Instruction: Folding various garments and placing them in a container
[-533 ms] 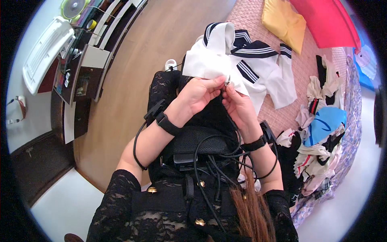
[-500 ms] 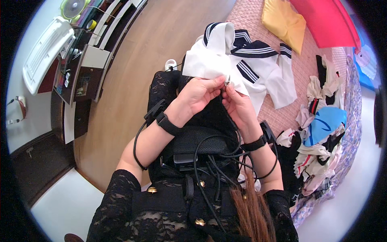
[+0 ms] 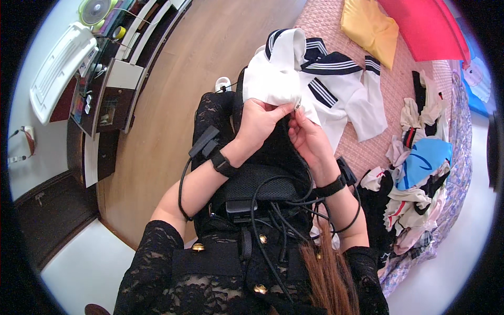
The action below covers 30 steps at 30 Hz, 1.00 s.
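Observation:
A white sailor-style shirt (image 3: 273, 79) with a navy collar and white stripes is spread partly over my lap and partly over the pink bed cover. My left hand (image 3: 262, 119) is closed, pinching the shirt's near edge between thumb and fingers. Close beside it, my right hand (image 3: 310, 134) is also closed on that same edge, its fingertips almost touching the left thumb. A small silvery metal piece (image 3: 297, 106) shows between the fingertips; its exact kind is too small to tell. The curled fingers of both hands partly hide the fabric.
On the right lies a heap of crumpled clothes (image 3: 409, 199) with a blue piece (image 3: 425, 163) on top. A yellow cushion (image 3: 370, 31) rests on the pink quilted cover (image 3: 362, 142). Black cables (image 3: 257, 205) loop across my lap. A dark cabinet (image 3: 113, 110) stands left of the wooden floor.
My left hand has rolled over and shifted slightly, its back now turned more upward. The shirt's left side is drawn in a little. My right hand has barely moved.

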Available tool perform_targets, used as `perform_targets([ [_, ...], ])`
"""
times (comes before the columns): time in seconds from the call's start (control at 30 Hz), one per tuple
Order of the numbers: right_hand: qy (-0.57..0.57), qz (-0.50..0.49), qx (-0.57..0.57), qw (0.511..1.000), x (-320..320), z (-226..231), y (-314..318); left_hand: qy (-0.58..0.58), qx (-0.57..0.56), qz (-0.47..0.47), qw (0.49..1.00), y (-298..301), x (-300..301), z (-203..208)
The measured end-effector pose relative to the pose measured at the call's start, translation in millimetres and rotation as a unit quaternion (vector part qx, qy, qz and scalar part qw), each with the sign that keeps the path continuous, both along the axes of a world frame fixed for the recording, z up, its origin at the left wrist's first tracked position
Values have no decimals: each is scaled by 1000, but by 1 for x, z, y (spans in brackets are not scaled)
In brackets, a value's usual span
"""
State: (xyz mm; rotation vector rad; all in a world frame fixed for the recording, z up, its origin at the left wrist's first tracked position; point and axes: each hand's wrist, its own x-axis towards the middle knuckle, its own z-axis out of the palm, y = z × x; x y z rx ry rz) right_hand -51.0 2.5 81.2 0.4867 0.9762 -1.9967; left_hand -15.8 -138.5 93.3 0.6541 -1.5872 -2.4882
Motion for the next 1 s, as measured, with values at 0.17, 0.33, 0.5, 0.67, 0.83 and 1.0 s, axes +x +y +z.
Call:
perform_targets([
  [0.17, -1, 4, 2, 1000, 0, -7, 1, -23, -37, -52, 998, -6, 4, 1],
  [0.33, -5, 64, 33, 997, -7, 13, 3, -33, -12, -45, 998, -12, 3, 4],
  [0.5, 83, 309, 177, 931, -19, 48, 18, -82, -25, -72, 994, -20, 4, 8],
  [0.67, 618, 151, 356, 685, -16, 44, 4, -146, 36, -94, 984, -20, 5, 10],
  [0.83, 672, 116, 292, 671, -17, 27, -6, -161, 53, -93, 981, -23, 7, 9],
  [1.0, 547, 131, 242, 790, -17, 28, -4, -173, 21, -172, 970, -29, 10, 18],
])
